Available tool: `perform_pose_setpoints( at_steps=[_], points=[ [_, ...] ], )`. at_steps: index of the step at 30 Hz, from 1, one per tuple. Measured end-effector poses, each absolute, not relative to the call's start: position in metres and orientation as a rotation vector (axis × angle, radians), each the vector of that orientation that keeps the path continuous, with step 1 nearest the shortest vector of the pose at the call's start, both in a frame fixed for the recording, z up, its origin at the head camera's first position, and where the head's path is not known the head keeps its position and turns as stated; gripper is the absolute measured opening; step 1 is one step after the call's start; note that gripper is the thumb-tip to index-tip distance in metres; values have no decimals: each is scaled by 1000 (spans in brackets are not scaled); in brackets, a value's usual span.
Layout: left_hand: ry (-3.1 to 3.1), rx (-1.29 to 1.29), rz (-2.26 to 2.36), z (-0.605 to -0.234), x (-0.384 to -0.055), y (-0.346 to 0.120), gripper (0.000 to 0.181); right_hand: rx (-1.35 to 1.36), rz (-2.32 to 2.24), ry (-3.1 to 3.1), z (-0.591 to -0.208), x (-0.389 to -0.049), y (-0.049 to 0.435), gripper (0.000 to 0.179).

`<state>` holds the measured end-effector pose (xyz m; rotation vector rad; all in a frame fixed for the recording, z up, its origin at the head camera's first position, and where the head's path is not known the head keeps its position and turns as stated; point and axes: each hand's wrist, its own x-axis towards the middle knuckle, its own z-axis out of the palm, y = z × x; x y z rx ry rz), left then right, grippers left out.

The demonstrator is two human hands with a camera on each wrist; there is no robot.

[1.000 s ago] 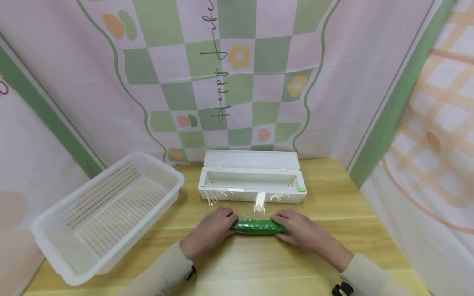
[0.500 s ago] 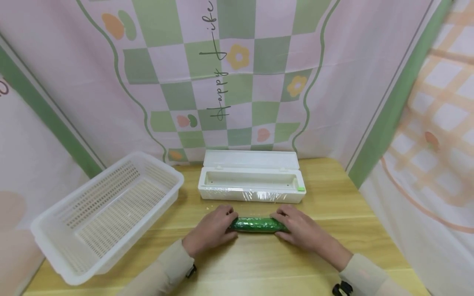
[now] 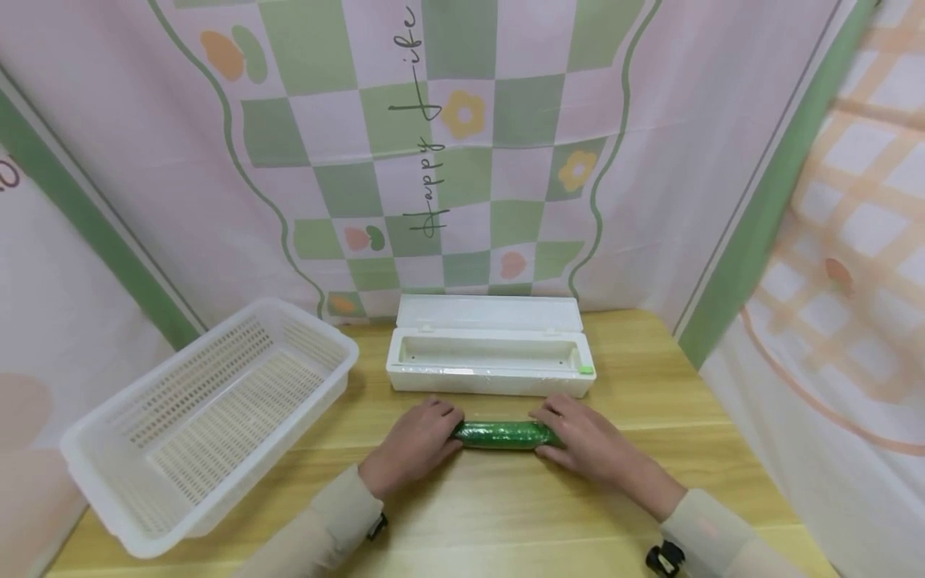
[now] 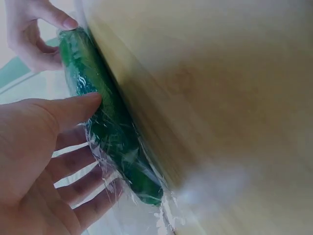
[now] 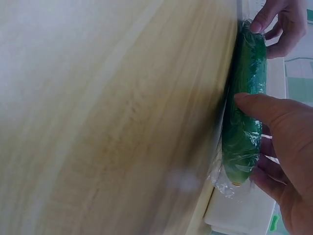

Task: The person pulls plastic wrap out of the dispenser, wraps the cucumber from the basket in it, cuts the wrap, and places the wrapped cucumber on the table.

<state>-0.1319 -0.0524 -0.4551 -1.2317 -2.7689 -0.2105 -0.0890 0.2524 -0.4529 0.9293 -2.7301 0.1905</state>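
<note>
- While the left hand [image 3: 415,441] and right hand [image 3: 587,441] grip either end, the cucumber [image 3: 502,434] sits crosswise at the surface of the desk [image 3: 506,514], between them, head view. Just beyond: white box [image 3: 491,384], lid [image 3: 490,313] swung back, green tab [image 3: 586,370] at its right end. White basket [image 3: 344,363] off to the left, well apart from the cucumber, nothing in it. Patterned cloth [image 3: 462,185] hangs behind.
- Left wrist view: left hand partly closed, thumb on the near side of the cucumber, four fingers spread and a little bent along the other side. Clear film [image 4: 128,157] covers the cucumber, creased; surplus sticks out past the near tip, neither tucked nor folded. Right hand shows at the far end, thumb by the tip.
- Right wrist view: right hand same sort of hold, thumb laid over, fingers behind, no tight fist. Film on this end too, ragged bit hanging past the tip.
- Progress, judging by these views: wrapping round the body looks mostly done; both loose ends seem left to deal with. Can't tell if film runs back to the box. Basket apparently not used yet.
</note>
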Motion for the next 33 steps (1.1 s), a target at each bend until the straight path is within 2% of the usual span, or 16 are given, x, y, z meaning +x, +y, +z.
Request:
perform_pose_setpoints(
  at_steps=[6,13,19,25,33],
  points=[
    [-2813,-1218,-178,-451,-134,-47,25,901,192,-2740,-452,-92,253,40],
    [-2730,-1245,-152,-451,-135,-46,30,869,95,-2729,-453,-93,252,42],
    [-2759,-1197,-160,-450,-136,-42,24,854,80,-2699,-452,-93,251,45],
    [-2728,-1188,-115,-451,-139,-38,20,831,93,-2693,-452,-95,250,40],
    [-2721,-1182,-133,-451,-138,-39,30,777,154,-2745,-448,-92,256,45]
  ],
)
